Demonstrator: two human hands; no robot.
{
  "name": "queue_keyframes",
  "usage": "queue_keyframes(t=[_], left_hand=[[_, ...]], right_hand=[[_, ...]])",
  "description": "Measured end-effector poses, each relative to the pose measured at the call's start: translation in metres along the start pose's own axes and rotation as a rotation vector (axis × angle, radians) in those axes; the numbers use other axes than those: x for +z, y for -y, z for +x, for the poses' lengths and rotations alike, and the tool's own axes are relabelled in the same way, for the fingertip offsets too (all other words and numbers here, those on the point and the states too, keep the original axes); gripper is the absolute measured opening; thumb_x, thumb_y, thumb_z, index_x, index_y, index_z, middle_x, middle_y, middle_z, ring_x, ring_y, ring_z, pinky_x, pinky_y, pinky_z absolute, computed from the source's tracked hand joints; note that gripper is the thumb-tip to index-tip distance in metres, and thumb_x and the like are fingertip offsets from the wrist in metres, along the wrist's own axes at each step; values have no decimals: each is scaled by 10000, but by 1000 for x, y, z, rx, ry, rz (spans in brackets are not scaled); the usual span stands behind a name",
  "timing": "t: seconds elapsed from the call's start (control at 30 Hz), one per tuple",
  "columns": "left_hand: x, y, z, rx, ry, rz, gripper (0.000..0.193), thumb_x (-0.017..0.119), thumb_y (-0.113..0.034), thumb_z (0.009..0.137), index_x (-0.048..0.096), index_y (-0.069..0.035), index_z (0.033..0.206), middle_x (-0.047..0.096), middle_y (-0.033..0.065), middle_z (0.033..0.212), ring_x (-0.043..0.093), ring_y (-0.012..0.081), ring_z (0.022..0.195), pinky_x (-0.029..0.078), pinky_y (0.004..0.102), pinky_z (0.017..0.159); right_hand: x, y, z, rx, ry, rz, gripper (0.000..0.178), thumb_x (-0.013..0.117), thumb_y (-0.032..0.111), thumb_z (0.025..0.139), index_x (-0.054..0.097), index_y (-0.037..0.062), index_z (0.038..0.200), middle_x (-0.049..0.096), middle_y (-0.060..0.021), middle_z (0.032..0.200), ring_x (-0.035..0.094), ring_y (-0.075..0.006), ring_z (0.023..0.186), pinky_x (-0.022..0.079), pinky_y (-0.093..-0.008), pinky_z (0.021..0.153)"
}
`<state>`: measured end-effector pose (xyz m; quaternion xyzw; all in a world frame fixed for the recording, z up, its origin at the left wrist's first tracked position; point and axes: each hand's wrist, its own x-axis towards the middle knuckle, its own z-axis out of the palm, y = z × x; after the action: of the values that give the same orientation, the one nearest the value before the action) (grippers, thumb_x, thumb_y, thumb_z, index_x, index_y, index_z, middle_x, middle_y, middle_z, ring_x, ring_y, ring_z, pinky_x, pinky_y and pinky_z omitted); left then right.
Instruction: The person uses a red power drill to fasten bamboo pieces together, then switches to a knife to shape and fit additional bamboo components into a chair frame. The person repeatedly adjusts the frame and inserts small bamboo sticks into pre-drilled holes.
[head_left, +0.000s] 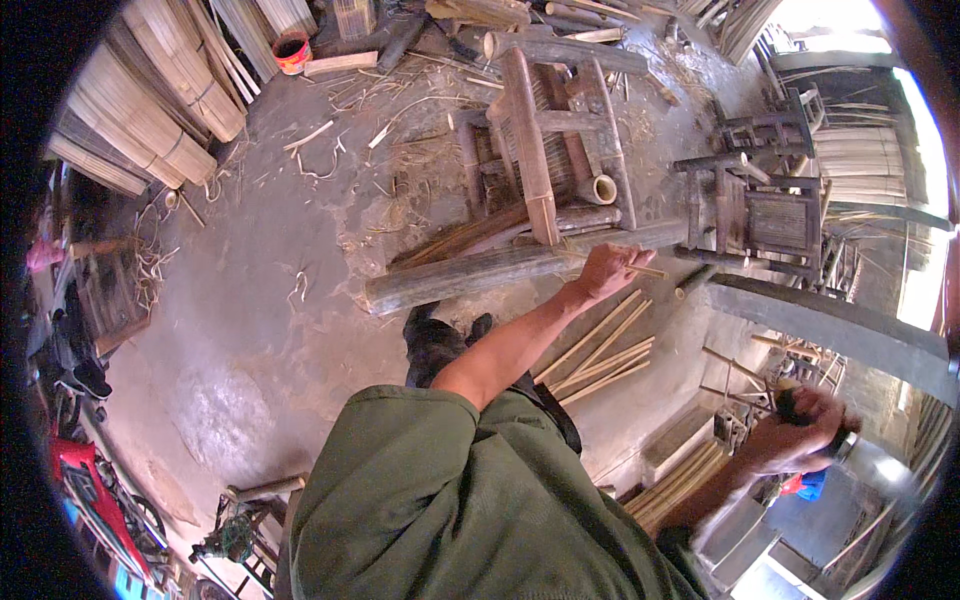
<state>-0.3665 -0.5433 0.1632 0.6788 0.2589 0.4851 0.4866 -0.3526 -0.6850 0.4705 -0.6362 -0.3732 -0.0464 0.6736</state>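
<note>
My left hand (610, 272) is closed on a thin bamboo stick (650, 271), which pokes out on both sides of the fist. That hand is right by the near corner of a bamboo chair frame (536, 150), tipped over on a thick pole (470, 270). Out at the right, my right hand (800, 432) is raised and wrapped round a dark-handled tool (795, 402). A blurred metallic shine beside this fist may belong to the tool, whose kind I cannot make out. Several cut bamboo strips (605, 362) lie on the floor below my left forearm.
A finished-looking bamboo chair (765, 220) stands at the right, near a long beam (830, 320). Bundles of split bamboo (150, 100) lean at the upper left beside a red bucket (291, 54). Shavings litter the concrete floor (270, 250). A red bicycle or motorbike part (90, 490) shows lower left.
</note>
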Motion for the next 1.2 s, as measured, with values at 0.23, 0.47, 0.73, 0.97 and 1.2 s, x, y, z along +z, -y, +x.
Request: queue_keyframes(t=[0.23,0.47,0.73,0.97,1.2], left_hand=[[15,21,2,152,57,195,156,596,-231,906,647,-93,853,593,118,624,591,308,538,462,407,484],[-3,-9,1,0,100,48,254,600,-245,907,562,-60,737,562,146,596,577,326,529,445,420,481],[-1,13,0,-32,211,88,176,600,-247,898,661,-119,1002,634,142,705,615,322,597,489,430,534],[20,8,-6,23,139,-35,84,648,-154,859,592,-95,842,585,124,666,577,318,555,448,424,519],[3,23,4,104,36,74,259,581,-254,917,564,-57,749,545,155,591,565,368,543,443,467,504]], right_hand=[[-48,-115,-102,360,488,-841,402,662,-23,755,512,-20,1127,566,-47,891,528,-161,774,468,-256,683],[-19,-10,-17,84,-84,-66,283,655,31,770,532,33,1024,554,-45,807,506,-148,714,462,-298,638],[-20,-64,-75,472,384,-864,292,646,-27,747,570,55,1017,597,-66,809,526,-113,736,466,-280,618],[-36,-57,-71,196,-87,-426,242,635,31,782,538,50,1003,571,-51,742,520,-150,658,455,-305,582],[5,-45,-44,164,359,-933,129,588,62,822,577,22,944,520,-36,687,464,-132,614,427,-269,555]])
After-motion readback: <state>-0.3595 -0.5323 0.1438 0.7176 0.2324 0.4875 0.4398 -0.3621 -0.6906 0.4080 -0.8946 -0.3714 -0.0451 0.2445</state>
